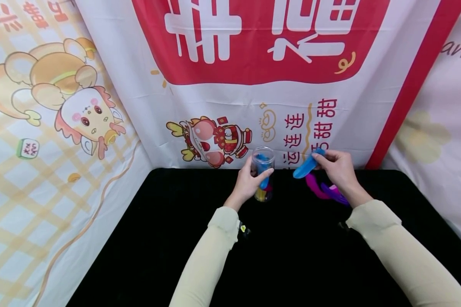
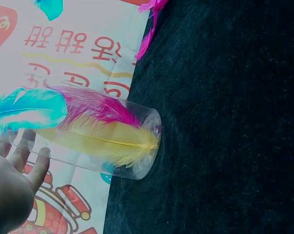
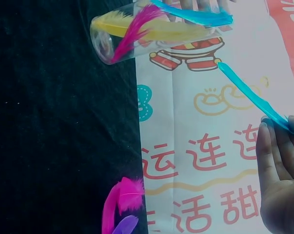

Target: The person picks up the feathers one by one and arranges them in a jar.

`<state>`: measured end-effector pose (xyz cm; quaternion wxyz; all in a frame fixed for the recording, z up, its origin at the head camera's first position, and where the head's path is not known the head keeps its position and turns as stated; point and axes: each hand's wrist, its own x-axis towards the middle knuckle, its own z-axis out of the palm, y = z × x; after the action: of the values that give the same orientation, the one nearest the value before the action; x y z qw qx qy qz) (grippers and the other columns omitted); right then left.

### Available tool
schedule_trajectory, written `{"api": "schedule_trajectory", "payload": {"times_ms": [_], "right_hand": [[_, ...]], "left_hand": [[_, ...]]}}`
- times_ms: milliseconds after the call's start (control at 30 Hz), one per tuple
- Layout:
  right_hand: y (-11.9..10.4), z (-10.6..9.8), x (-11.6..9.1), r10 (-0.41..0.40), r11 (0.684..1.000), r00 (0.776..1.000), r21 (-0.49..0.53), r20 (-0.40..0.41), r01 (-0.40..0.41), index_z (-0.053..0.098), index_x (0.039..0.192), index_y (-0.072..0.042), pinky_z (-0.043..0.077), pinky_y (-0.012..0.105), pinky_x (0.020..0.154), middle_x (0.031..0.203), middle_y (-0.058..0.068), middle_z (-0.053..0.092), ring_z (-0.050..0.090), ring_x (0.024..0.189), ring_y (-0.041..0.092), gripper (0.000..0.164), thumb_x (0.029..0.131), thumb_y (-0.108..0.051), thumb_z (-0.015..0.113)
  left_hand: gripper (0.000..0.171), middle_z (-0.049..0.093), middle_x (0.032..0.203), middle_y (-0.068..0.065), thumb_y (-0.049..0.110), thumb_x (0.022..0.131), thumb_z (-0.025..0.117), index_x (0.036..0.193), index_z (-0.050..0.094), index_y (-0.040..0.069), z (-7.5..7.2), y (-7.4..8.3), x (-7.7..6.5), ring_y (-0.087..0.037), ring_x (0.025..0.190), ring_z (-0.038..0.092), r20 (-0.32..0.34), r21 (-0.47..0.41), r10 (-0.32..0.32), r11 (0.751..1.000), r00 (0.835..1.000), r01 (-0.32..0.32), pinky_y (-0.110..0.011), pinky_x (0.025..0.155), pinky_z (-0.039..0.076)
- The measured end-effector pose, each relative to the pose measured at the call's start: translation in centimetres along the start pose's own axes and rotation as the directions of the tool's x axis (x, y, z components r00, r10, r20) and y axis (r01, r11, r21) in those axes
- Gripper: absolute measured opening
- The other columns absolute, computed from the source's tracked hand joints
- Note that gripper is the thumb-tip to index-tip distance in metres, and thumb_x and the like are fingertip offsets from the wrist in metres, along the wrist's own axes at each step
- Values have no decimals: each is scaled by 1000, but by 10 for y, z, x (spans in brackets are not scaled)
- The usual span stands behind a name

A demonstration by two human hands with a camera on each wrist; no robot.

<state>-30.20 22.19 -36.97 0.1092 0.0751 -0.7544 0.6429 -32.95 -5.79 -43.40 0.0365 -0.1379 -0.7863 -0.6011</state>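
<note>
My left hand grips a clear plastic jar around its side, with the thumb across the front. Inside the jar are a yellow feather, a magenta feather and a blue feather. To the right, my right hand pinches another blue feather between thumb and fingers, its free end pointing toward the jar. Below that hand, a magenta feather and a purple feather lie on the black table, partly overlapped by the wrist in the head view.
The black-covered table stretches in front of me. A white and red printed cloth hangs right behind its far edge. More printed cloth hangs on the left side, and pale cloth on the right.
</note>
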Motion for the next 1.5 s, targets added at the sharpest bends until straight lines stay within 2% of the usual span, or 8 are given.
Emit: {"api": "schedule_trajectory", "payload": {"times_ms": [133,300,567,667,800,933,1167,1500], "right_hand": [[5,1,8,1,1000,1000,-28,-5,-1,66,106,17,61,27,70,84,2,76,72,70,10,35,99,-17,71],[10,1,17,-20,992,999,-123,-30,16,70,102,10,57,21,65,80,-2,75,68,69,6,40,97,-30,73],[5,6,20,-71,982,997,-180,-43,62,74,97,4,41,25,53,67,-4,62,46,62,9,42,94,-38,75],[3,8,21,-75,982,997,-179,-36,67,75,98,4,41,25,54,69,-4,66,49,63,9,42,94,-37,75],[0,11,23,-76,988,997,-140,-32,70,75,102,7,52,20,62,80,-3,75,63,70,6,39,95,-32,76],[-3,15,26,-80,994,997,-77,-15,79,73,104,9,59,23,70,83,-1,77,71,74,9,38,95,-27,76],[-9,20,28,-66,998,998,-16,17,66,72,107,12,60,25,70,81,2,77,71,71,12,36,96,-23,74],[-21,31,30,-143,990,990,-10,17,144,73,99,11,61,28,71,82,10,76,71,70,13,33,95,-22,75]], "left_hand": [[77,58,144,-6,52,92,74,154,40,23,0,1,-1,-25,133,55,-7,6,11,1000,1000,-11,-48,108,47],[73,57,145,-4,52,91,74,152,41,29,0,2,0,-23,134,54,-3,-5,7,1000,1000,-7,-47,110,46],[75,57,145,-6,51,92,74,153,40,24,0,1,0,-24,134,54,-1,-9,14,1000,1000,-14,-48,109,46],[76,56,146,-6,51,92,74,154,40,23,0,0,0,-25,135,54,4,-9,16,1000,1000,-16,-48,110,45],[77,56,146,-6,51,92,74,154,39,22,0,-1,0,-25,135,53,4,-8,15,1000,1000,-15,-49,110,45],[74,56,146,-6,50,92,74,153,40,24,0,-1,1,-25,135,53,5,-14,7,1000,1000,-7,-48,111,44],[76,56,146,-6,52,92,74,153,40,24,1,-1,0,-25,135,54,3,-8,-5,1000,1000,5,-48,110,45],[77,56,146,-6,51,92,74,154,40,21,0,0,0,-24,135,53,0,-8,5,1000,1000,-5,-48,111,45]]}}
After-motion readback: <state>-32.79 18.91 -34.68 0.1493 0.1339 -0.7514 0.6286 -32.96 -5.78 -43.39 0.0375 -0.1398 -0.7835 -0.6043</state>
